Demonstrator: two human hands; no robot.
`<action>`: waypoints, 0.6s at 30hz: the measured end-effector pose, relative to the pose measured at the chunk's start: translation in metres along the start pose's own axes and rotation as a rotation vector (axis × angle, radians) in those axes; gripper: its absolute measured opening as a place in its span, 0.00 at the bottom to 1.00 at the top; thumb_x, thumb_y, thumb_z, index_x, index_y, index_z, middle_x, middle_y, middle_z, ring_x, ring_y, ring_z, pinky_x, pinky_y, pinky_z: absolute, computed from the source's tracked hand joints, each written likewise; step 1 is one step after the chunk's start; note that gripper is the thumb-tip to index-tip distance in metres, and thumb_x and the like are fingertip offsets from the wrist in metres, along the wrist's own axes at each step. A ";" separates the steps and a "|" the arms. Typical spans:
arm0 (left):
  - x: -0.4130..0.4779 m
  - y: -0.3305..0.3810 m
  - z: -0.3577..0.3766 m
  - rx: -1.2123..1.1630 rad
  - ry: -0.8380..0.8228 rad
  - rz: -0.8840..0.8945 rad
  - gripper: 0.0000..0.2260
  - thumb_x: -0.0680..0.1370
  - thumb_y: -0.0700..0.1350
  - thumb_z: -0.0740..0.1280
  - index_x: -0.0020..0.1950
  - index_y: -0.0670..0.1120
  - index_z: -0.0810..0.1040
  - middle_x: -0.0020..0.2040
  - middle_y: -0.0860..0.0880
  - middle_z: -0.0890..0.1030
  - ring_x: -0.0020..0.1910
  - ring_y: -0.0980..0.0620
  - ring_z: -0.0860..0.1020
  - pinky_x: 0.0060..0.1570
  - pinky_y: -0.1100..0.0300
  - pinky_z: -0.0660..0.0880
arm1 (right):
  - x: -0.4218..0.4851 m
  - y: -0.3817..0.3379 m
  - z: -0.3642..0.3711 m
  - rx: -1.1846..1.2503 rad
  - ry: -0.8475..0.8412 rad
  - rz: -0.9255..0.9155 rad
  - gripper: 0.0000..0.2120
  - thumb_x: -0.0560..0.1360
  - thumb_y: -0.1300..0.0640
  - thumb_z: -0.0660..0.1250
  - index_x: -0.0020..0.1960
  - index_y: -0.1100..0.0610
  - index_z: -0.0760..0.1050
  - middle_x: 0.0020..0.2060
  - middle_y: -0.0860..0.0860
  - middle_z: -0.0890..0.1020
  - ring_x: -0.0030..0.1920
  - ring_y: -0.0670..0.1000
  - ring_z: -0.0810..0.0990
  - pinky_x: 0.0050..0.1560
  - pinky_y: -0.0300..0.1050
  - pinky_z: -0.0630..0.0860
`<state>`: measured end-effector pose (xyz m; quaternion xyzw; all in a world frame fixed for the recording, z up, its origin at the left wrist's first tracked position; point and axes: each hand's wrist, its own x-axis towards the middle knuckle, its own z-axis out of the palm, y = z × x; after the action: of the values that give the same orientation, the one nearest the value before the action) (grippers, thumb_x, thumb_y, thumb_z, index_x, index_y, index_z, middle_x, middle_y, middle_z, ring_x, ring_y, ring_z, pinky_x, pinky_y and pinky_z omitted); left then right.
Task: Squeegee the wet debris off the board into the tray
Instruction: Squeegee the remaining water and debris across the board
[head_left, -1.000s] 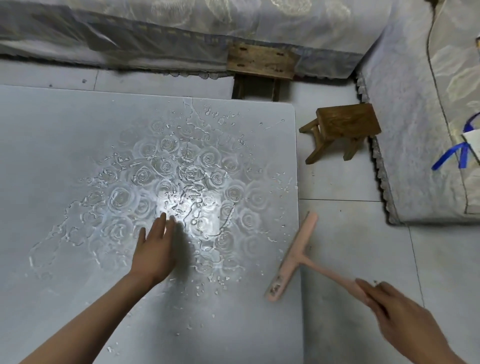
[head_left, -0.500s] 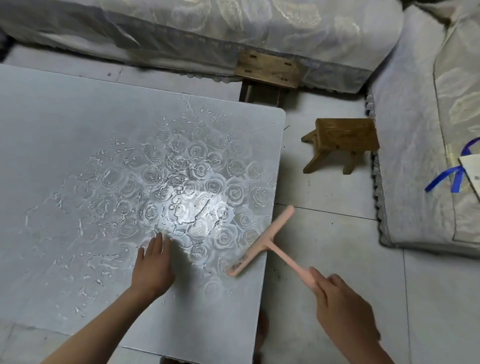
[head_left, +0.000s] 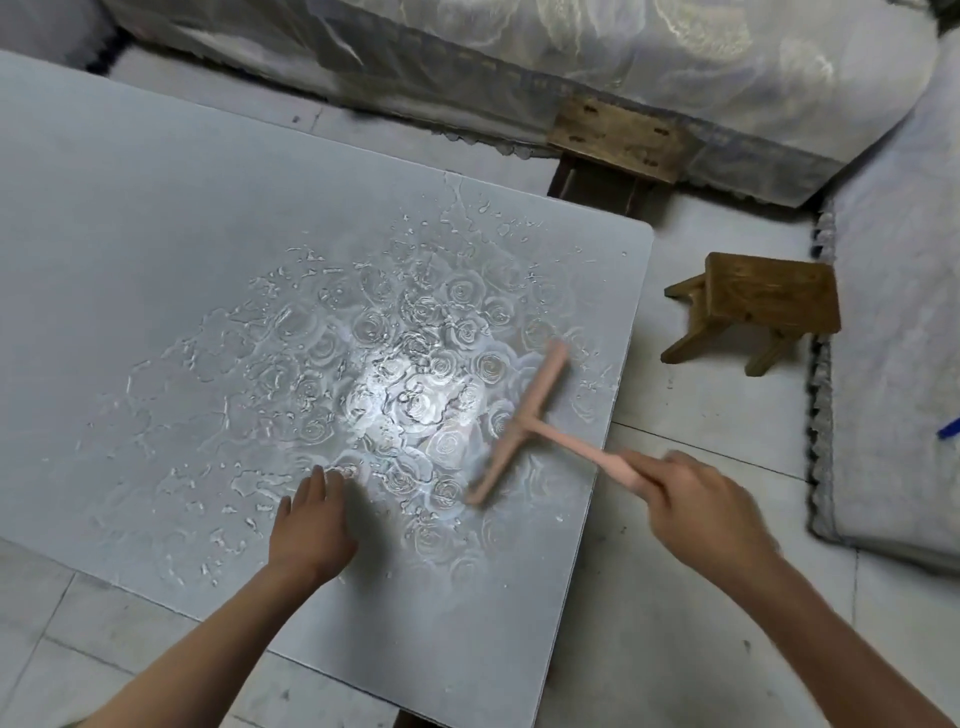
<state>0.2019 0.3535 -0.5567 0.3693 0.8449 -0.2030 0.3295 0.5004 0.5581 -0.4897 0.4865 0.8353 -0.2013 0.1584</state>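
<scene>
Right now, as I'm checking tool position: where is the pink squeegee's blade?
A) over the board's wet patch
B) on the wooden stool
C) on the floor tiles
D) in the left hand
A: the squeegee blade is over the wet board, handle gripped by the right hand.

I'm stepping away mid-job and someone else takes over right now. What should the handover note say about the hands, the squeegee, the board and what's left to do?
Left hand: open, flat on the board, at the near edge of the wet debris.
Right hand: grips the handle of the pink squeegee. Its blade is over the wet patch near the board's right edge; motion blur hides whether it touches.
Done: nothing visibly cleared; the wet debris is spread across the board's middle.
Left: sweep it all off into the tray, which is not in view.
</scene>
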 end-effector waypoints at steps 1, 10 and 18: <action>0.001 -0.005 0.001 0.000 -0.011 -0.003 0.31 0.77 0.45 0.58 0.78 0.43 0.48 0.79 0.43 0.49 0.77 0.46 0.51 0.74 0.50 0.53 | -0.007 0.009 -0.003 -0.056 -0.027 0.012 0.16 0.80 0.49 0.56 0.65 0.39 0.70 0.42 0.45 0.72 0.46 0.52 0.79 0.37 0.45 0.67; 0.006 -0.035 0.006 -0.061 0.035 0.033 0.31 0.76 0.44 0.60 0.77 0.46 0.52 0.78 0.49 0.55 0.76 0.49 0.55 0.73 0.52 0.55 | 0.058 -0.128 0.025 0.069 -0.064 -0.170 0.19 0.79 0.56 0.57 0.69 0.46 0.68 0.52 0.54 0.75 0.53 0.58 0.78 0.47 0.47 0.71; 0.011 -0.060 -0.006 -0.205 0.120 0.000 0.24 0.75 0.41 0.60 0.71 0.44 0.63 0.71 0.46 0.66 0.70 0.46 0.65 0.67 0.52 0.62 | 0.045 -0.064 -0.027 -0.166 -0.045 -0.042 0.19 0.79 0.51 0.58 0.68 0.37 0.69 0.43 0.46 0.73 0.51 0.54 0.78 0.39 0.45 0.67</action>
<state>0.1484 0.3233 -0.5540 0.3451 0.8794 -0.0930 0.3144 0.4209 0.5767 -0.4756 0.4496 0.8552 -0.1457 0.2128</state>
